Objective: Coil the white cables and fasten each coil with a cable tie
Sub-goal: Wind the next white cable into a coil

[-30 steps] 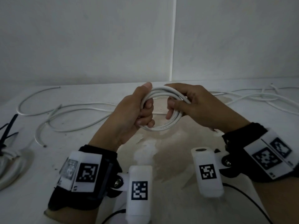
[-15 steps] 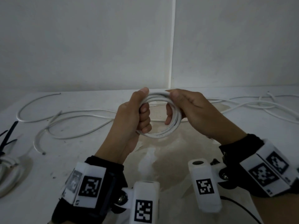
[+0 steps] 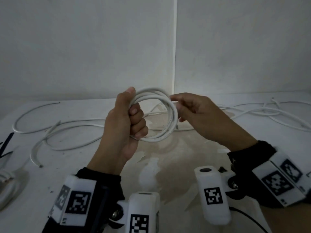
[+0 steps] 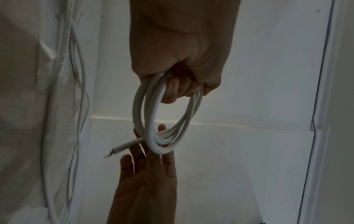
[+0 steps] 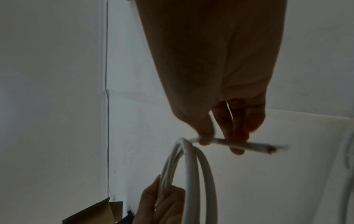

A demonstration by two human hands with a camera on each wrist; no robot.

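A white cable coil of several loops is held upright above the table. My left hand grips its left side in a fist, thumb on top of the loops. My right hand is at the coil's right side and pinches the cable's free end between thumb and fingers. In the right wrist view the cut cable end sticks out past the fingertips beside the coil. The left wrist view shows the coil hanging from my fist, with the right hand behind it.
Loose white cables lie on the white table at the left and at the back right. Black cable ties and another white coil sit at the left edge. A wall stands close behind. A cardboard box shows in the right wrist view.
Both hands have lifted the coil higher. The right hand has left its grip round the coil's right side and now pinches the free end; the loops have spread wider.
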